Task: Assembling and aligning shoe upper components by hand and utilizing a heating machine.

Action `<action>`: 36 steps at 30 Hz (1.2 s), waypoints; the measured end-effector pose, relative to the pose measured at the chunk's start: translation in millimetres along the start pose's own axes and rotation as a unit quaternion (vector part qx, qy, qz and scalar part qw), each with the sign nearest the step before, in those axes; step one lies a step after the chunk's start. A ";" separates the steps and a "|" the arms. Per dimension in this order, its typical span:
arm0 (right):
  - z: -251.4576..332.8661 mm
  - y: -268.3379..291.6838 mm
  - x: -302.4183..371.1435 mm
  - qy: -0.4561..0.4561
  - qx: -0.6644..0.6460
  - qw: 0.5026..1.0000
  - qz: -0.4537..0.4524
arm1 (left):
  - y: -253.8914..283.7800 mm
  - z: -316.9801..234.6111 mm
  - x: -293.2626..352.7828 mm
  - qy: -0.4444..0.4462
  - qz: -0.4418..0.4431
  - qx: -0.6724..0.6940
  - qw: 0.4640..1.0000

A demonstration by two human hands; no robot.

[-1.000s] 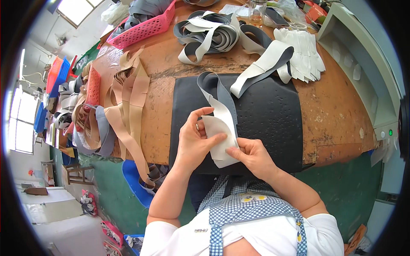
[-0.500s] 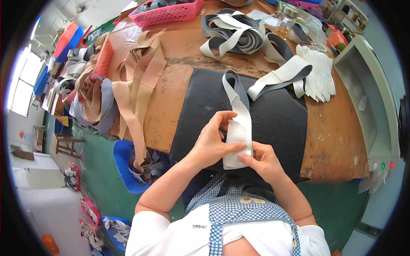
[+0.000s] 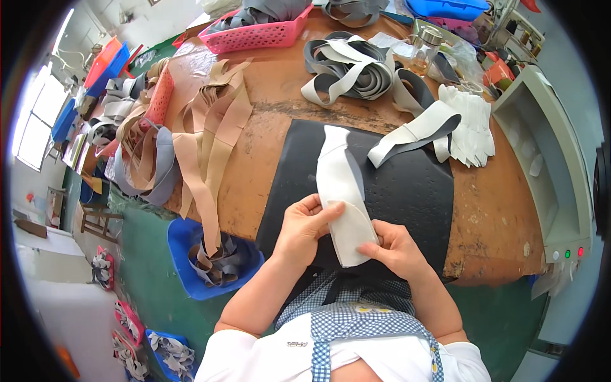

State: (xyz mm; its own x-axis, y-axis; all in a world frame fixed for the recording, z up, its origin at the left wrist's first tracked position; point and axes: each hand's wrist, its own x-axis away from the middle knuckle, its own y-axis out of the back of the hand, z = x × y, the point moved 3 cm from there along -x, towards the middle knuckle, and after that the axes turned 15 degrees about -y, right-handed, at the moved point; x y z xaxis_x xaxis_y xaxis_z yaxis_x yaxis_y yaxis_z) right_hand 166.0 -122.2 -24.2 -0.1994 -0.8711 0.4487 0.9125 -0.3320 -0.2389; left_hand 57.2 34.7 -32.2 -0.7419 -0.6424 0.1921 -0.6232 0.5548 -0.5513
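Note:
A white fabric strip (image 3: 338,175) with a grey underside runs away from me over a black mat (image 3: 407,197). On its near end lies a smaller white piece (image 3: 351,232) with a rounded tip. My left hand (image 3: 304,228) pinches the left edges of both, thumb on top of the small piece. At the right edge, lower down, my right hand (image 3: 396,247) grips the two layers with its thumb on top. The fingers under the fabric are hidden.
Another white-and-grey strip (image 3: 414,132) rests across the mat's far right, beside a stack of white pieces (image 3: 470,124). Coiled strips (image 3: 350,67) lie beyond. Beige strips (image 3: 213,127) hang off the table's left edge above a blue bin (image 3: 181,274). A grey machine (image 3: 566,219) stands right.
The strip's far part, looped with its grey side showing before, now lies flatter, white side up. My left hand has shifted toward me and left, its fingers no longer reaching over the small piece.

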 end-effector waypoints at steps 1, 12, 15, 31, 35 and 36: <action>1.7 1.3 -0.4 -0.011 -0.006 1.000 -0.008 | 1.5 -0.7 0.1 -0.014 -0.001 -0.010 1.000; 26.4 20.9 -16.1 0.129 0.030 0.967 -0.218 | -8.6 -16.2 -24.9 -0.100 0.002 0.026 0.995; 54.5 -1.2 -23.8 0.174 0.133 0.930 -0.296 | -20.1 -20.5 -28.4 -0.144 0.012 -0.039 0.989; 61.9 11.1 -75.7 0.223 0.102 0.907 -0.342 | -30.0 -6.7 -12.2 -0.047 0.136 -0.077 0.987; 71.0 12.3 -80.8 0.219 0.034 0.910 -0.351 | -28.6 -3.0 -7.0 -0.101 0.136 -0.076 0.983; 70.6 9.4 -83.1 0.221 0.031 0.910 -0.350 | -36.7 -3.9 -1.7 -0.139 0.119 -0.101 0.978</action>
State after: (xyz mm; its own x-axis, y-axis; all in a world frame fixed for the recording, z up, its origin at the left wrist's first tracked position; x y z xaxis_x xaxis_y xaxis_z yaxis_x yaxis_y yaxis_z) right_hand 216.4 -27.4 -2.9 -0.8510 -0.5193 0.0781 0.5226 -0.8521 0.0281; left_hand 80.4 17.5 -9.2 -0.7931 -0.5864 -0.1649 -0.4986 0.7804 -0.3774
